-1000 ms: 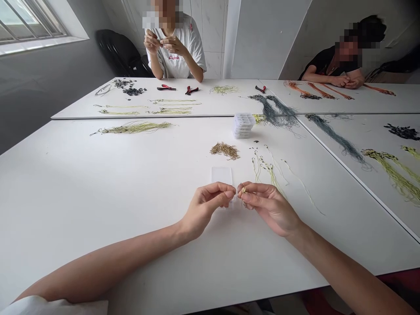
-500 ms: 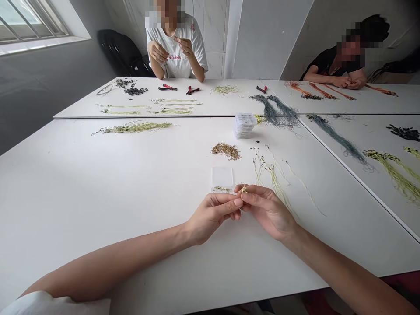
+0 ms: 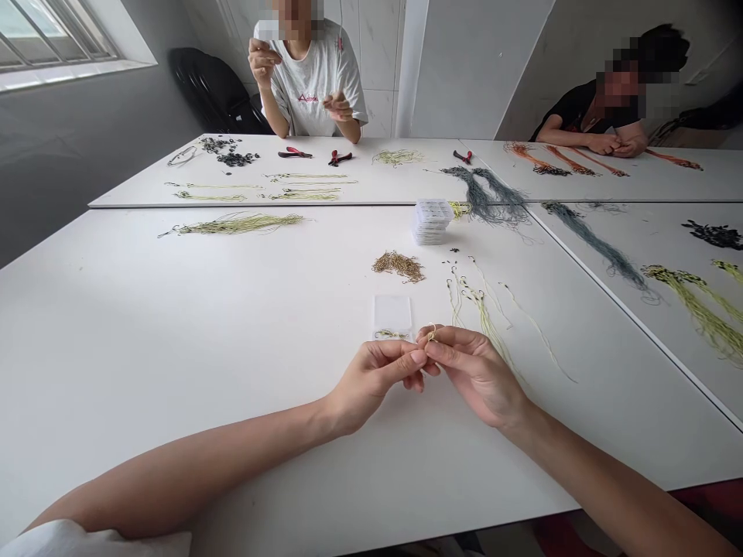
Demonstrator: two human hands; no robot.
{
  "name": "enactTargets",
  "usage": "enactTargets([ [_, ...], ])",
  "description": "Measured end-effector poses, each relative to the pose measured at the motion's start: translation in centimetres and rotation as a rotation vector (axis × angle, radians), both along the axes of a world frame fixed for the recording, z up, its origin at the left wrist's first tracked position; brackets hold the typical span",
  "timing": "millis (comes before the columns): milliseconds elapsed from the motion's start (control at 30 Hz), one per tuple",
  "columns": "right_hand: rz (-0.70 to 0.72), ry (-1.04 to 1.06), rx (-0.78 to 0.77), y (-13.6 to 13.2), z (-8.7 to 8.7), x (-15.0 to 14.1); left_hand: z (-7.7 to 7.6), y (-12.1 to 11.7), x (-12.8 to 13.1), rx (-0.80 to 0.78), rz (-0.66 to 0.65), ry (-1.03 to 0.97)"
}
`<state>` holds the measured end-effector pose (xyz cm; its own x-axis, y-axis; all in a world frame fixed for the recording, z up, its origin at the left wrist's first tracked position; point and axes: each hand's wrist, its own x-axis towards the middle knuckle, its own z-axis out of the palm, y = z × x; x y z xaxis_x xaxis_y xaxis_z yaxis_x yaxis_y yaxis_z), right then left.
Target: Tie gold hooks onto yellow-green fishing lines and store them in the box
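Note:
Above the near table both hands meet at the fingertips around a small gold fishing hook with yellow-green line (image 3: 431, 334). My right hand (image 3: 479, 371) is closed, thumb and forefinger pinching it, and the bend of the hook sticks up over the fingers. My left hand (image 3: 377, 379) is closed too, its thumb and fingers pressed together against the right fingertips; the bit of line in them is mostly hidden. Just behind the hands lies an open clear plastic box (image 3: 392, 313) with a few hooked lines in its front part. A heap of gold hooks (image 3: 398, 266) sits beyond it.
Several yellow lines with hooks (image 3: 481, 309) lie to the right. Farther back are stacked clear boxes (image 3: 430, 223), a grey-blue line bundle (image 3: 481, 193) and a yellow bundle (image 3: 241, 224). A seam crosses the tables. Two people sit opposite, near pliers (image 3: 295, 153) and orange bundles (image 3: 572, 160).
My hands stay almost in place, fingers shifting only slightly around the hook. Across the table, the co-worker in the white shirt has raised one hand and lowered the other, moving them apart.

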<state>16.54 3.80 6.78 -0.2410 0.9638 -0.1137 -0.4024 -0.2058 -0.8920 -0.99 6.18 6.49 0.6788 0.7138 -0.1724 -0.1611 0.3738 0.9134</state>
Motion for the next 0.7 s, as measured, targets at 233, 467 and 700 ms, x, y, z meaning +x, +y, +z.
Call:
enactTargets([
  [233, -0.166, -0.018, -0.029, 0.5, 0.1, 1.5, -0.3, 0.2, -0.2, -0.044, -0.081, 0.069],
  [467, -0.179, 0.033, -0.068, 0.9, -0.2, 2.2, -0.3, 0.4, -0.3, -0.017, -0.109, 0.133],
  [700, -0.162, 0.042, -0.096, 1.3, 0.0, 2.6, 0.6, 1.1, -0.5, -0.01, -0.083, 0.139],
])
